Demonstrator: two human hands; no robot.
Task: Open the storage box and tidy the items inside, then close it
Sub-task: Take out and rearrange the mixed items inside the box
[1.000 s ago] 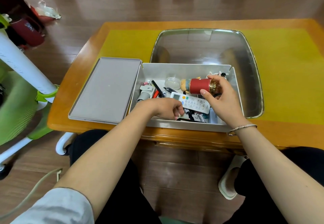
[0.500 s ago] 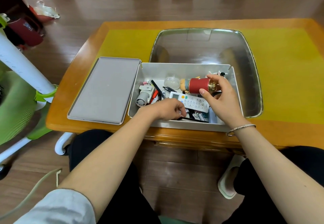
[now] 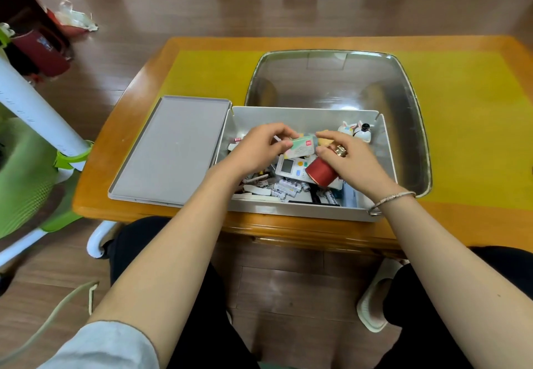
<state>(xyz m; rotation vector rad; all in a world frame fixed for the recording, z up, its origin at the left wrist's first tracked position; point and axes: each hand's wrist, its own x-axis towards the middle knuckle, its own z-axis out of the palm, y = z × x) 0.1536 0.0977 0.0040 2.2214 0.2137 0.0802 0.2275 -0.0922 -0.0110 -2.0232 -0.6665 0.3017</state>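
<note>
1. One big wooden table with a yellow top holds everything.
2. A shiny metal tray sits at the back of the table, just behind the box.
3. The white storage box is open. It stands at the near edge of the table, right in front of the person.
4. Its gray lid lies flat on the table, touching the left side of the box.
5. The left hand is over the box. Its grip is curled: thumb and fingers pinch the left end of a small pale packet with a red mark on it.
6. The right hand is over the box too. Its fingertips touch the right end of the same packet. I cannot tell how tightly this grip holds it. The hand also rests on a red can with a gold cap, which lies tilted under the palm. A thin bracelet is on this wrist.
7. A white remote with a little screen lies in the middle of the box, partly under the red can.
8. Some white batteries lie near the front wall of the box.
9. Two tiny white bunny toys stand in the back right corner of the box.
</note>
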